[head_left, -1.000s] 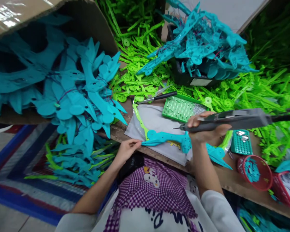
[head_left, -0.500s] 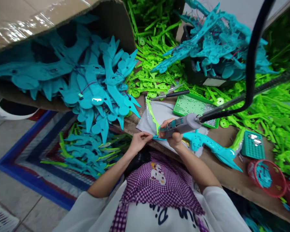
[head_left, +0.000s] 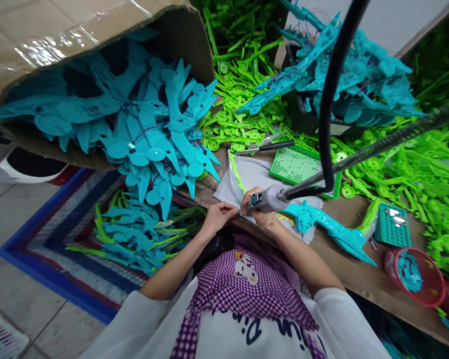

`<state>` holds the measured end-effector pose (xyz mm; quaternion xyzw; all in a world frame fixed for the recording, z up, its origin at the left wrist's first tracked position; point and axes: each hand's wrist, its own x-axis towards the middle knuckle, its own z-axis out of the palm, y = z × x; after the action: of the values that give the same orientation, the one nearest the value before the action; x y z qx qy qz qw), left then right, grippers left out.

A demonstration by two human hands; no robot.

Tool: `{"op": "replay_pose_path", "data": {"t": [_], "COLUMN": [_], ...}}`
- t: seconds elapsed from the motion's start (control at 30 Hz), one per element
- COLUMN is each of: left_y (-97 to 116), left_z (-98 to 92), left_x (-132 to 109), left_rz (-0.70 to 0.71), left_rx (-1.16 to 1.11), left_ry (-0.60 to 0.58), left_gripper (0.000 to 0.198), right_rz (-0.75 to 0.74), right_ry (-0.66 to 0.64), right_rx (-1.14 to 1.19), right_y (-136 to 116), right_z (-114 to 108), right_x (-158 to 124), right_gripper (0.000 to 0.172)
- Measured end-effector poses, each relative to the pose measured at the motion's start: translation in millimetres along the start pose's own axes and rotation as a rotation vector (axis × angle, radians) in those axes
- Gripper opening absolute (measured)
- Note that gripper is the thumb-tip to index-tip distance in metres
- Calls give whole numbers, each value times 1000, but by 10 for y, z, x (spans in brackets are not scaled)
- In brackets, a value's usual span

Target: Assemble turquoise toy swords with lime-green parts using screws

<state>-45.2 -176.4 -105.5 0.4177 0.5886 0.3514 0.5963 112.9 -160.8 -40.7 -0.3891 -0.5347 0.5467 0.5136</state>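
Note:
My right hand (head_left: 258, 214) is wrapped round a grey electric screwdriver (head_left: 272, 198), tilted over the work, with its cable running up to the right. Beside it my left hand (head_left: 221, 217) is closed, fingertips pinched at the thin end of a blue plastic part (head_left: 320, 219). That part lies along the table edge and passes beneath my right hand; its wide pointed end reaches to the right. The screwdriver's tip is hidden by my fingers. Just beyond, a curved green part (head_left: 236, 172) rests on a grey cloth (head_left: 256, 169).
A black-handled tool (head_left: 275, 145) lies behind the cloth by a green tray (head_left: 297, 167). Blue parts spill from a cardboard box (head_left: 194, 40); green parts (head_left: 254, 89) heap up behind. At right stand a teal basket (head_left: 392, 224) and a red basket (head_left: 436, 279). A black cable (head_left: 327, 99) hangs close overhead.
The screwdriver in my right hand has swung left and tipped, its cable moving left too. My left hand has barely moved and remains at the blue part's end.

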Motion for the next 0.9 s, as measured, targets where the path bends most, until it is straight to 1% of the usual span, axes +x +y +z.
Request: {"op": "replay_pose_path", "data": {"t": [0.1, 0.17, 0.2, 0.23, 0.3, 0.33, 0.4, 0.47, 0.53, 0.63, 0.7, 0.77, 0.83, 0.9], "left_y": [13, 5, -3, -14, -33, -38, -34, -8, 30, 65, 58, 34, 9, -3], "left_z": [0, -4, -8, -13, -25, -34, -53, -72, -84, -82, -70, -56, -46, -42], "left_x": [-5, -6, -6, -7, -15, -23, -46, -72, -90, -94, -88, -84, -83, -78], "left_rz": [1, 2, -1, -6, -13, 3, 94, 214, 272, 277, 272, 243, 191, 137], "left_rx": [18, 24, 24, 23, 26, 43, 133, 260, 348, 373, 372, 350, 305, 252], "left_ry": [1, -5, -7, -9, -27, -48, -98, -136, -170, -209, -193, -138, -81, -53], "left_gripper": [28, 29, 30, 31, 33, 34, 33, 31, 29, 29, 28, 26, 26, 26], "right_rz": [-51, -47, -39, -34, -46, -80, -204, -338, -376, -370, -389, -382, -344, -317], "right_ry": [-22, -52, -45, -16, 91, 164, 328, 495, 579, 694, 774, 783, 738, 692], "right_rx": [-12, 12, 33, 64, 158, 207, 255, 206, 108, 18, 1, -34, -64, -49], "right_y": [15, 27, 25, 11, -65, -132, -306, -483, -594, -584, -496, -390, -296, -220], "right_z": [15, 44, 56, 59, 11, -50, -254, -542, -855, -1239, -1397, -1484, -1526, -1547], "right_x": [1, 6, 9, 13, 27, 39, 82, 157, 262, 442, 555, 651, 720, 758], "right_gripper": [45, 46, 47, 48, 52, 55, 60, 60, 56, 45, 42, 42, 41, 40]}}
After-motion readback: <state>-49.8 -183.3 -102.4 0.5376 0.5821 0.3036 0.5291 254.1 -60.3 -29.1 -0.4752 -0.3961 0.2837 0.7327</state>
